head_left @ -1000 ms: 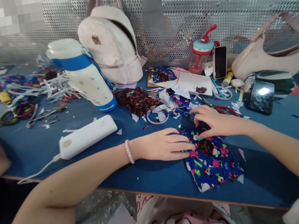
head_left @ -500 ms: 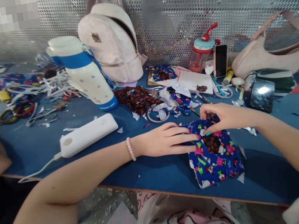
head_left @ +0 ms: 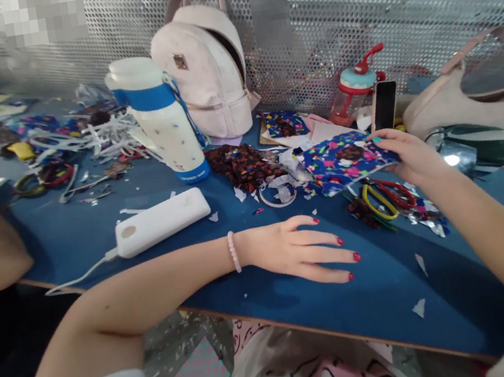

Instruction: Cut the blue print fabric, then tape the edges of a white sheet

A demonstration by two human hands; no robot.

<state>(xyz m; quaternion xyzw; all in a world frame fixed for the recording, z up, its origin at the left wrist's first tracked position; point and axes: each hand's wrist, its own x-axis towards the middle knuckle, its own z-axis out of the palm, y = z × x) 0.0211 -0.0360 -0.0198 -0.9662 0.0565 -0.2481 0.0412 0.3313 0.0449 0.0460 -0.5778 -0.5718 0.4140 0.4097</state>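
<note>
The printed blue fabric (head_left: 346, 161) is hovering above the tabletop (head_left: 270, 300), its right edge pinched in the right hand (head_left: 412, 153), just over the scissors (head_left: 384, 196). The left hand (head_left: 300, 251) is lying flat, fingers spread, holding nothing, with bare room toward the near edge.

Left hand (head_left: 300, 251) lies flat, fingers spread; right hand (head_left: 412, 153) hovers raised, grip closed.
</note>
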